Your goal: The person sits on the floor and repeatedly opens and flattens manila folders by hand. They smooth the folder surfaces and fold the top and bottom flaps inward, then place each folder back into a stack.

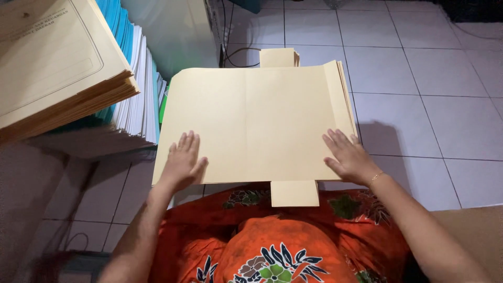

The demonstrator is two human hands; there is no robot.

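Both hands lie flat, fingers spread, on a stack of cream unfolded folders (257,123) over the white tiled floor (419,78): left hand (183,160) near its lower left corner, right hand (348,154) at its lower right edge. Left of it stand brown folder piles (52,63) and white-and-blue paper stacks (139,99).

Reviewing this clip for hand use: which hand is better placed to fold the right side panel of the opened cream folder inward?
Probably the right hand: it lies flat on the folder at its right crease. The left hand rests near the opposite edge.
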